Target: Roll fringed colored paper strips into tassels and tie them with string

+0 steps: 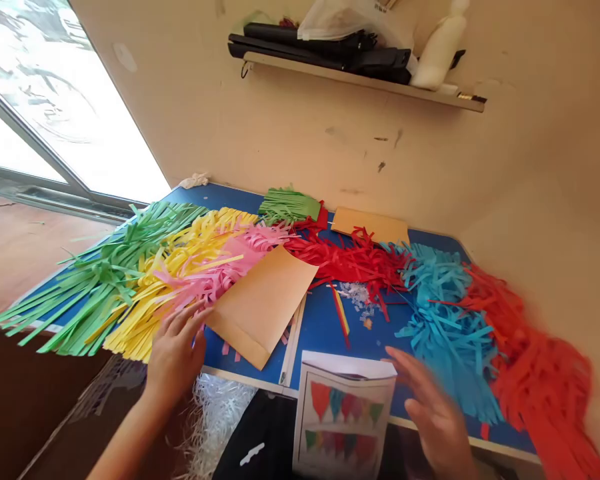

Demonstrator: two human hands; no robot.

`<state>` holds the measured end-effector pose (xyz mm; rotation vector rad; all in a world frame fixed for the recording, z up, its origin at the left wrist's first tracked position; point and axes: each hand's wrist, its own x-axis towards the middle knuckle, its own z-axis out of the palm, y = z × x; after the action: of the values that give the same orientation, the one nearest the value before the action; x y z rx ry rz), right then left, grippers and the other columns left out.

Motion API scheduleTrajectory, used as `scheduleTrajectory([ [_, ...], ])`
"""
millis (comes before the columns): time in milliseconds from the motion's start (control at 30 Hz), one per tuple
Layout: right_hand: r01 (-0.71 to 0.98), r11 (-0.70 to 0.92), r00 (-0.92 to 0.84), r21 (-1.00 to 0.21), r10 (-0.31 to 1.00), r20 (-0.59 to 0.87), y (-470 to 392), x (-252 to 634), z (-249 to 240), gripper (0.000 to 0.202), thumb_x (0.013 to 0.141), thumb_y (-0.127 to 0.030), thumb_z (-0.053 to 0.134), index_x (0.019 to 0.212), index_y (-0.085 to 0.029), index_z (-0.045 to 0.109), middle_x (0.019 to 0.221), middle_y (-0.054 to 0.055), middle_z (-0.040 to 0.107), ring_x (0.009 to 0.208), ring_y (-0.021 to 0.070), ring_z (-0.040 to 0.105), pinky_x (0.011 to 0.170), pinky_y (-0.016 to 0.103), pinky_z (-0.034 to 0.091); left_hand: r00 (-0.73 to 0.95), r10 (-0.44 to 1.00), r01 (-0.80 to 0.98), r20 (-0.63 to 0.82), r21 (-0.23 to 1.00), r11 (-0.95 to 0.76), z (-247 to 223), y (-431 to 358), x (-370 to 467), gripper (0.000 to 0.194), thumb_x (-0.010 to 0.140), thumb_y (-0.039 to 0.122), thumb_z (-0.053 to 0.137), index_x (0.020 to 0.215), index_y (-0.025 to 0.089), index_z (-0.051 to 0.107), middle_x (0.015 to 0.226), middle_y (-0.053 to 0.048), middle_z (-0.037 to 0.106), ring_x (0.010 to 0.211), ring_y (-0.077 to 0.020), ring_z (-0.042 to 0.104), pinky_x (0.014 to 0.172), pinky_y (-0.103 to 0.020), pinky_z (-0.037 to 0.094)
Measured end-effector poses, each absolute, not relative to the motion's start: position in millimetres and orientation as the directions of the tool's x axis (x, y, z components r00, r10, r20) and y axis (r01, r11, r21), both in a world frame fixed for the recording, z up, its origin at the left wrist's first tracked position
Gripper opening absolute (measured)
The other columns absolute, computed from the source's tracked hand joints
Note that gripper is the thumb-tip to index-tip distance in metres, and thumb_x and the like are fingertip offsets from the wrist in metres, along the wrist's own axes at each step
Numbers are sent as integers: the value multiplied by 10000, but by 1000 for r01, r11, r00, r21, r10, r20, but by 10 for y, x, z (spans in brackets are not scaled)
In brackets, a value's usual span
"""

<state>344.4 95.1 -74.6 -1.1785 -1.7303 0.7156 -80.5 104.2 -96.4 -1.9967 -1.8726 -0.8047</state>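
My left hand (177, 343) rests palm down at the left corner of a flat brown paper envelope (263, 303), its fingers stretched out at the envelope's edge. Beneath those fingers lie pink (220, 273) and yellow fringed tissue strips (145, 313). My right hand (435, 413) is open, slightly blurred, thumb apart from the fingers. It is beside a white paper packet (345, 413) printed with rows of coloured bunting. The packet's top edge gapes a little, and it leans upright at the table's front edge; whether the right fingertips touch it, I cannot tell.
Green (110, 273), red (350, 260) and blue fringed tissue (445, 320) cover much of the blue table (320, 333). More red fringe (540, 360) spills off the right. Another brown envelope (373, 225) lies at the wall. White shreds (220, 413) hang below. A loaded shelf (365, 80) is above.
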Motion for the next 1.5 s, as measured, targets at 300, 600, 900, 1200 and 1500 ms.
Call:
scheduleTrajectory([
  [300,586,330,-25,-740,920,390,918,3340,-747,363,952,-361,560,1291,-234,588,1314,114,598,1177,285,592,989,473,506,404,832,915,380,-155,-373,-916,1258,-966,437,889,124,448,1224,348,618,1213,10,717,1190,-267,614,1116,-524,269],
  [600,561,703,-150,-437,606,782,989,2903,0,614,916,-336,632,1470,-258,378,1442,130,460,1312,323,472,1038,530,451,490,511,850,706,-255,-461,551,1031,-527,235,958,240,467,1125,233,632,865,-6,784,792,-202,722,1032,-422,390],
  [900,73,532,-273,-844,825,496,943,2369,866,341,889,-494,642,1106,-232,678,972,51,727,851,202,694,782,318,555,455,799,736,393,338,-586,864,740,-444,238,913,460,479,913,379,702,725,74,730,578,-124,653,501,-193,488],
  [1200,-117,5,-243,-993,969,33,779,2567,383,409,827,-562,681,989,-193,754,791,33,716,664,138,619,601,211,449,298,882,462,-364,864,200,483,800,-123,658,729,832,445,643,186,541,570,52,440,505,-94,392,437,-198,328],
  [1500,148,156,-214,-977,969,123,657,2769,256,364,984,-450,492,1078,-202,742,1006,58,748,912,194,688,793,256,497,343,857,467,-385,861,200,-5,897,8,661,737,821,447,610,183,563,555,37,500,499,-105,424,458,-212,382],
])
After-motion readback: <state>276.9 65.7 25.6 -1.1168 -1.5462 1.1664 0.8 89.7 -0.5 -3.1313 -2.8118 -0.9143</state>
